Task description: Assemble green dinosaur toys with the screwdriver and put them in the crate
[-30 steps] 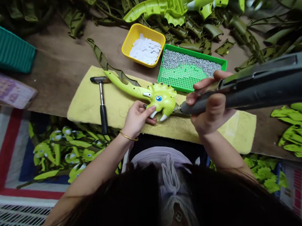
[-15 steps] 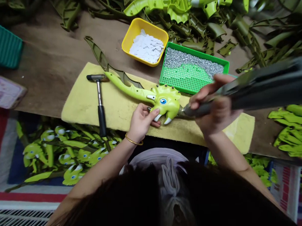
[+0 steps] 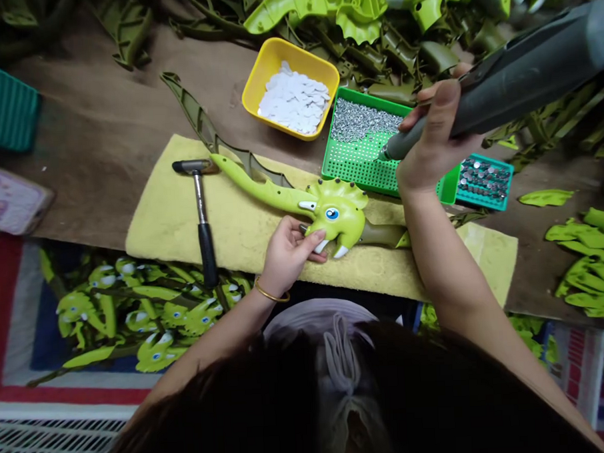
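My left hand (image 3: 293, 247) grips a lime-green toy dinosaur head (image 3: 346, 218) with a blue eye, white horns and a frill, pinching it near the snout. Curved green and dark olive plastic parts extend from the head on both sides, and it rests on a yellow cloth (image 3: 242, 222). My right hand (image 3: 436, 140) is closed round a dark grey electric screwdriver (image 3: 520, 77). Its tip is over the green perforated tray (image 3: 329, 162), which holds many small silver screws (image 3: 362, 120); whether the tip touches a screw I cannot tell.
A hammer (image 3: 204, 237) lies on the cloth's left part. A yellow bowl (image 3: 250, 88) of white pieces stands behind. A small teal tray (image 3: 501, 204) of metal parts sits right of the screws. Olive parts crowd the back; finished-looking heads (image 3: 152, 350) pile at lower left.
My right hand has lifted the screwdriver from the right side of the toy head up to the screw tray. My left hand keeps its hold on the head.
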`<state>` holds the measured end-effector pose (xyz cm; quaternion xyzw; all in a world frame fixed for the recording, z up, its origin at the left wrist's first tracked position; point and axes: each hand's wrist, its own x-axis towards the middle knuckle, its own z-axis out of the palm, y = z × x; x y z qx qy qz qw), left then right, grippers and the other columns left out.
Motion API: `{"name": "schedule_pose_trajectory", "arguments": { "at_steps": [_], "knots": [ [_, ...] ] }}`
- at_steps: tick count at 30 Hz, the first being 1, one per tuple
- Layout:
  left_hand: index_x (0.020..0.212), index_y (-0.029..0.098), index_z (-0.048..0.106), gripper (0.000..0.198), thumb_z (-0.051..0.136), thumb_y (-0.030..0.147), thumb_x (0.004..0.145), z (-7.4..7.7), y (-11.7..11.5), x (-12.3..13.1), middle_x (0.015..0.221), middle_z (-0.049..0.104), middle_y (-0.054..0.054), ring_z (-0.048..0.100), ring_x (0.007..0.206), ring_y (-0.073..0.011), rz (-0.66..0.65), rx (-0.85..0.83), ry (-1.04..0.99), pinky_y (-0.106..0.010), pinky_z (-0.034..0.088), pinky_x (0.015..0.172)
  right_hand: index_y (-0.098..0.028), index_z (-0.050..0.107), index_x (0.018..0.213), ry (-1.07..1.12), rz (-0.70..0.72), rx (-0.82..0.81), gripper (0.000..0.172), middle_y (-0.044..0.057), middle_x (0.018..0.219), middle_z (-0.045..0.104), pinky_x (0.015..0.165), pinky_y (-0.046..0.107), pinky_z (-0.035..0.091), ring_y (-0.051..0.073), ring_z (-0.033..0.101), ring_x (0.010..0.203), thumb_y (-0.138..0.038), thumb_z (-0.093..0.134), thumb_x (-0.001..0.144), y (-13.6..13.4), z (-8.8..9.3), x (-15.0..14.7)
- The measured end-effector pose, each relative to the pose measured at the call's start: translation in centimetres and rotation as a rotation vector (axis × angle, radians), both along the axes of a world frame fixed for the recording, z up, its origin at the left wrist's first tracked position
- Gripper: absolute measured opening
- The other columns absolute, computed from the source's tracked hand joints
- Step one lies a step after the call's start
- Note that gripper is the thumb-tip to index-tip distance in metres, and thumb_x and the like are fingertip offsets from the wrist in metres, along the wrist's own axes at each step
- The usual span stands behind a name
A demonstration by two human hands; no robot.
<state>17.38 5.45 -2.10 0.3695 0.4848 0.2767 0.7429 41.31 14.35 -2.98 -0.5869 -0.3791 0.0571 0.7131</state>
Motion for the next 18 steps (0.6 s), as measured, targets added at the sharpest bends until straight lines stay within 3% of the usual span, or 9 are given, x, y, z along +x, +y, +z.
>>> {"name": "schedule_pose_trajectory", "arguments": {
  "at_steps": [4,8,13,18],
  "knots": [
    [0.084,0.019,0.042,0.052,0.082,0.047,0.065,-0.1,0.0,0.0,0.063,0.066,0.002,0.067,0.049,-0.0150,0.002,0.006,0.002,-0.026,0.060,0.046,-0.028,0.056,0.109,-0.025,0.026,0.006,0.053,-0.001,0.075,0.060,0.054,0.030,0.050,0.011,0.057,0.055,-0.073,0.050,0.082,-0.2,1.0,-0.6],
    [0.083,0.020,0.042,0.054,0.083,0.049,0.063,-0.1,0.1,0.1,0.063,0.066,0.002,0.067,0.049,-0.0145,0.000,0.008,0.003,-0.025,0.060,0.046,-0.027,0.058,0.104,0.031,-0.012,0.257,0.044,-0.003,0.080,0.062,0.042,0.024,0.042,0.005,0.051,0.047,-0.064,0.062,0.079,-1.0,4.0,-1.6],
    [0.084,0.020,0.042,0.061,0.086,0.054,0.057,-0.2,0.2,0.2,0.062,0.066,0.004,0.066,0.047,-0.0147,0.005,0.000,0.005,-0.025,0.059,0.045,-0.027,0.067,0.100,0.071,0.211,0.421,0.025,-0.007,0.076,0.063,0.038,0.014,0.036,0.000,0.050,0.044,-0.047,0.058,0.088,-4.8,7.6,-4.3],
    [0.086,0.019,0.044,0.062,0.085,0.056,0.057,-0.3,0.1,0.3,0.062,0.066,0.004,0.066,0.047,-0.0149,0.004,0.010,-0.006,-0.026,0.060,0.045,-0.030,0.070,0.096,0.060,0.309,0.381,0.024,-0.007,0.076,0.064,0.037,0.016,0.040,0.001,0.050,0.043,-0.048,0.067,0.081,-7.1,7.7,-6.5]
  ]
}}
